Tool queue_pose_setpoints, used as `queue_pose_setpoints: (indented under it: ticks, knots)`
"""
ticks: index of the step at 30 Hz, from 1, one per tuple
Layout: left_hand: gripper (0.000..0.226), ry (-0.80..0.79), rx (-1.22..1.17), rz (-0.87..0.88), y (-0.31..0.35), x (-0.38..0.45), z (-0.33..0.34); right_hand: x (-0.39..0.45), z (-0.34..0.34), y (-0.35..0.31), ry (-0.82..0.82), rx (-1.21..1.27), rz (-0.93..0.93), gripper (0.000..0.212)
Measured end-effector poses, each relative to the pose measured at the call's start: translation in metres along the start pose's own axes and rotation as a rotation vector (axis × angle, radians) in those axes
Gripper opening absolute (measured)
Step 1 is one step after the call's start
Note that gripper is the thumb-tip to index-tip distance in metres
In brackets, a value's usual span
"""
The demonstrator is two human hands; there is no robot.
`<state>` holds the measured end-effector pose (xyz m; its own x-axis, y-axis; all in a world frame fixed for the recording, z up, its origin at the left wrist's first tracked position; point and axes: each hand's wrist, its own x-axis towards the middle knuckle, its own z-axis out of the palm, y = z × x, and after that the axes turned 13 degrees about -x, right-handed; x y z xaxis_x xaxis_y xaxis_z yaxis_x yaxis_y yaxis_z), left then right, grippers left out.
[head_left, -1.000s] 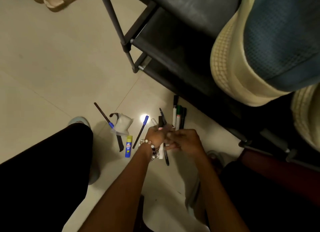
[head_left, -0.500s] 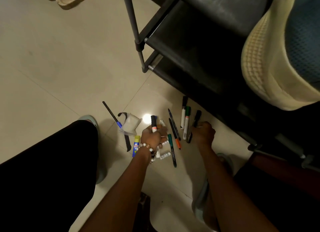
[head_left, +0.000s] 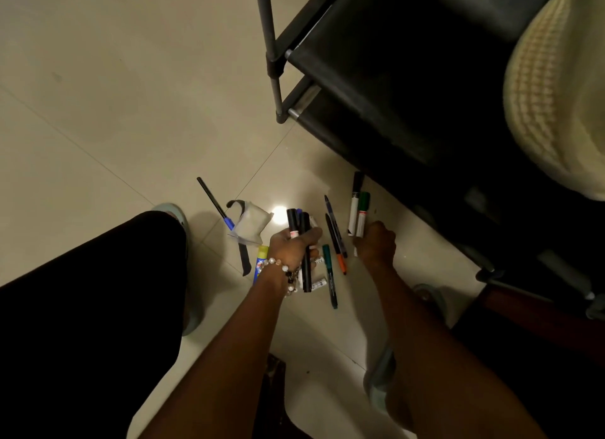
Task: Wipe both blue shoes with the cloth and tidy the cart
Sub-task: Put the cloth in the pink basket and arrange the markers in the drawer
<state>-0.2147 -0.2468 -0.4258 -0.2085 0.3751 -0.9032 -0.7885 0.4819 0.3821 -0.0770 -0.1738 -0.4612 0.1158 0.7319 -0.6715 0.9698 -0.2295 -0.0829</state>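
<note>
My left hand (head_left: 293,243), with a bead bracelet on the wrist, grips a bundle of black markers (head_left: 303,242) above the floor. My right hand (head_left: 376,242) is down on the tiles, its fingers curled at the lower ends of a white marker (head_left: 353,211) and a green marker (head_left: 362,214); whether it grips them is hidden. Thin pens (head_left: 334,242) lie between my hands. The black cart (head_left: 360,62) stands at the upper right. A shoe's cream ribbed sole (head_left: 553,94) sticks out from it.
On the floor left of my hand lie a white pouch (head_left: 252,222), a glue stick (head_left: 262,258), a black pen with a blue end (head_left: 214,201) and a dark cutter (head_left: 245,261). My legs and pale slippers (head_left: 175,211) flank the pile. A cart leg (head_left: 275,62) stands close by.
The black marker my right hand held has gone into my left hand's bundle. My right hand moved right, to the white and green markers. The view shifted closer.
</note>
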Motion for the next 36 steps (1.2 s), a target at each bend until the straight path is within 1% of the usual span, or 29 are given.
queue_pose_setpoints:
  ticks: [2,3,4,7,8,9,11,12,13,16,18,19,21,24,26,28,30,33,34,36]
  knots:
    - [0.030,-0.003,0.009,0.014,0.000,0.002,0.002,-0.008,-0.007,-0.001,-0.008,0.148,0.066,0.034]
    - [0.036,-0.009,0.023,0.014,0.001,0.001,0.005,-0.017,-0.014,-0.004,-0.038,0.251,0.087,0.030]
    - [0.041,-0.002,0.051,0.013,0.000,0.001,0.007,-0.029,-0.022,-0.006,-0.098,0.351,0.077,0.026]
    - [0.039,-0.003,0.121,0.000,-0.001,-0.003,0.018,-0.063,-0.047,-0.006,-0.378,0.574,-0.042,0.018]
    - [0.037,-0.006,0.127,0.002,0.000,-0.004,0.020,-0.066,-0.050,-0.006,-0.401,0.582,-0.067,0.018]
    - [0.034,-0.004,0.109,0.011,-0.001,-0.004,0.023,-0.064,-0.050,-0.007,-0.337,0.553,-0.067,0.016]
    - [0.021,0.007,-0.001,0.004,-0.001,-0.005,0.024,-0.043,-0.043,-0.010,-0.082,0.393,-0.024,0.013]
    - [0.016,0.013,-0.049,-0.013,0.000,-0.004,0.023,-0.029,-0.038,-0.014,0.002,0.315,-0.021,0.015]
    - [0.016,0.018,-0.079,-0.025,0.000,-0.004,0.022,-0.016,-0.032,-0.019,0.039,0.249,-0.040,0.020]
    - [0.018,0.041,-0.091,-0.016,0.003,0.001,0.015,0.017,-0.014,-0.032,0.050,0.057,-0.098,0.035]
    - [0.017,0.069,-0.098,-0.003,0.004,0.004,0.009,0.025,-0.010,-0.036,0.066,-0.068,-0.103,0.037]
    - [0.016,0.082,-0.096,-0.002,0.004,0.007,0.007,0.026,-0.010,-0.036,0.054,-0.073,-0.090,0.036]
    - [0.014,0.088,-0.093,0.004,0.005,0.004,0.008,0.020,-0.013,-0.034,-0.010,0.037,-0.053,0.032]
    - [0.010,0.092,-0.066,0.002,0.010,-0.017,0.015,-0.009,-0.028,-0.025,-0.164,0.343,-0.005,0.008]
    - [0.011,0.084,-0.048,0.002,0.017,-0.042,0.022,-0.037,-0.046,-0.016,-0.285,0.467,0.001,0.015]
    - [0.014,0.053,-0.033,0.018,0.026,-0.080,0.034,-0.073,-0.073,-0.008,-0.344,0.507,-0.022,0.017]
    - [0.015,0.034,-0.010,0.044,0.033,-0.121,0.045,-0.111,-0.106,0.001,-0.355,0.537,-0.026,0.015]
    - [0.009,-0.038,-0.030,0.082,0.038,-0.192,0.068,-0.171,-0.166,0.022,-0.335,0.563,-0.048,0.011]
    - [0.012,-0.076,-0.027,0.092,0.039,-0.224,0.079,-0.196,-0.192,0.033,-0.311,0.577,-0.054,0.010]
    - [0.009,-0.128,-0.054,0.146,0.038,-0.267,0.095,-0.233,-0.233,0.050,-0.249,0.637,-0.069,0.014]
